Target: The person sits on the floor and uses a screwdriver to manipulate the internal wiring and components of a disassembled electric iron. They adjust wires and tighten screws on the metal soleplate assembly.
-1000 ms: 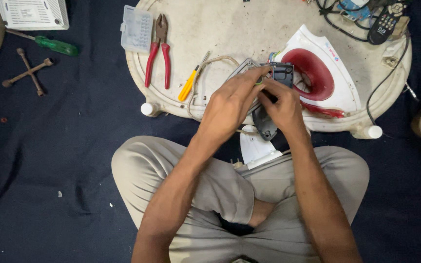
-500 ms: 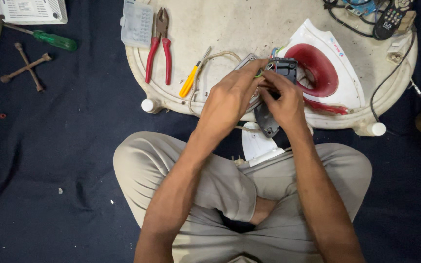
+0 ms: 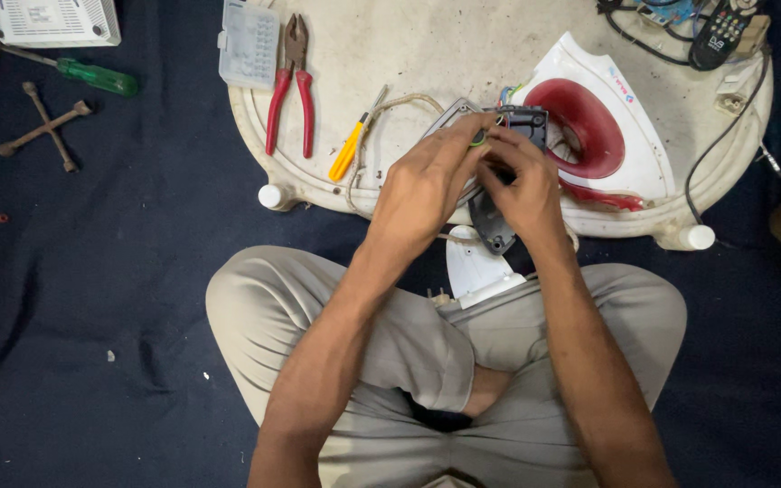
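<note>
I sit cross-legged before a low white round table (image 3: 427, 54). Both hands meet over a taken-apart clothes iron. My left hand (image 3: 427, 176) pinches a small part with green and yellow wiring against the iron's dark grey inner body (image 3: 526, 122). My right hand (image 3: 522, 190) grips that same dark body from the right, over its lower end (image 3: 494, 230). The iron's white and red outer shell (image 3: 603, 126) lies just right of my hands. A white iron piece (image 3: 476, 271) rests by my knees. What exactly sits between my fingertips is hidden.
Red-handled pliers (image 3: 289, 81), a yellow-handled screwdriver (image 3: 354, 145) and a clear small-parts box (image 3: 248, 41) lie on the table's left. A remote and black cables (image 3: 720, 36) sit at its far right. On the dark cloth: a green screwdriver (image 3: 92, 77), a rusty cross wrench (image 3: 45, 126), a white box (image 3: 51, 20).
My hands stay together on the iron's dark body, with only small finger shifts. The view has shifted slightly.
</note>
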